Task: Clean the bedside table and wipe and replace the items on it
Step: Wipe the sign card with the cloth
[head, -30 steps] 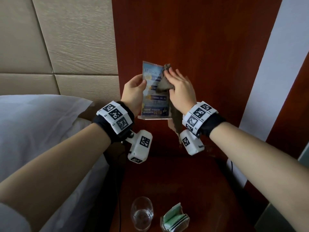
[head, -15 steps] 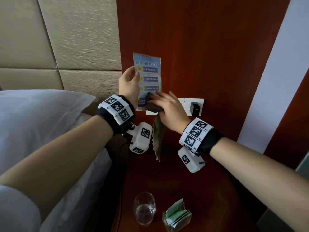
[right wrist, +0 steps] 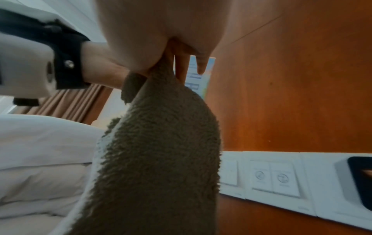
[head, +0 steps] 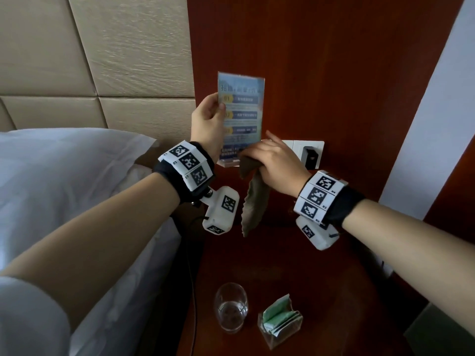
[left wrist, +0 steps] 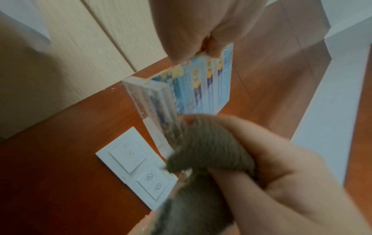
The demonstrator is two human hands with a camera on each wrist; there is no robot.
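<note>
the left hand (head: 208, 124) was raised above the dark red-brown wooden bench (head: 295, 278), its grip pinching the left edge of a clear acrylic sign stand with a blue printed card inside (head: 240, 111). the stand was held upright, off the bench, in front of the red-brown wood wall panel (head: 321, 60). the right hand (head: 275, 163) was at the lower right of the stand, its grip curled round a grey-brown terry cloth (head: 253, 201), with the bunched part of the cloth pressed against the foot of the stand. the loose end of the cloth hung down below the hand, clear of the bench. in the left wrist view the cloth (left wrist: 209, 147) was wrapped over the fingers and met the stand's thick clear base (left wrist: 153, 101).

on the near part of the bench stood a clear round drinking glass (head: 231, 307) and, just beside it to the right, a small clear holder with green and white sachets (head: 280, 322). a row of white wall switch plates (right wrist: 271, 176) was fixed to the panel behind the right hand. a white pillow (head: 64, 176) lay on the bed to the left.
</note>
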